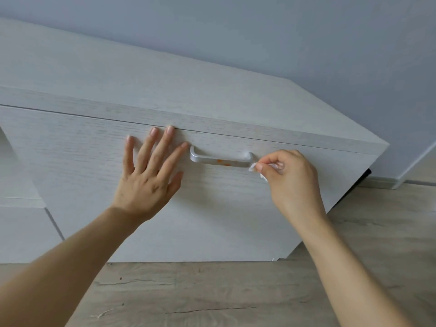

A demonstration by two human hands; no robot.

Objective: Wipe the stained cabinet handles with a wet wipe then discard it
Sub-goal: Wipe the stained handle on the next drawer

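Wet wipe poised at the right end of a stained cabinet handle.

The left hand (146, 175) lies flat, fingers spread, on the drawer front (94, 161) just left of the silver handle (220, 159); the right hand (290, 175) pinches a crumpled wet wipe (253, 167) against the handle's right end. Orange stains (223, 162) mark the bar's lower edge. Bare wooden floor (212, 291) below.
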